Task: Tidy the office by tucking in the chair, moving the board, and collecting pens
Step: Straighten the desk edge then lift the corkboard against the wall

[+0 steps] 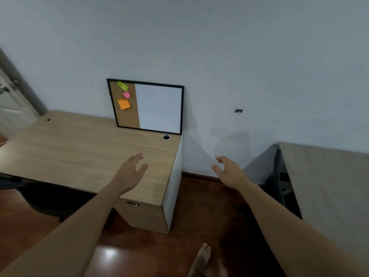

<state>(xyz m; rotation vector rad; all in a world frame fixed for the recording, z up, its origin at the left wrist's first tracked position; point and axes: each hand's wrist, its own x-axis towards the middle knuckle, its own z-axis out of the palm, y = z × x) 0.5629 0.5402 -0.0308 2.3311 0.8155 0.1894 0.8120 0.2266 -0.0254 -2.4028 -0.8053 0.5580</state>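
A black-framed board [157,108], half cork and half whiteboard, leans upright against the wall at the back right corner of the wooden desk [69,148]. Three sticky notes, green, pink and orange, are on its cork half. My left hand [131,170] hovers over the desk's right end, fingers apart, holding nothing. My right hand [227,169] is stretched out beyond the desk's right side, also empty with fingers spread. Both hands are short of the board and apart from it. A dark chair [12,181] shows partly under the desk at the left. No pens are visible.
A cable hole [166,136] sits in the desk just in front of the board. A second desk [327,176] stands at the right with a dark gap between. A door [12,104] is at far left. My bare foot [203,260] rests on the reddish wood floor.
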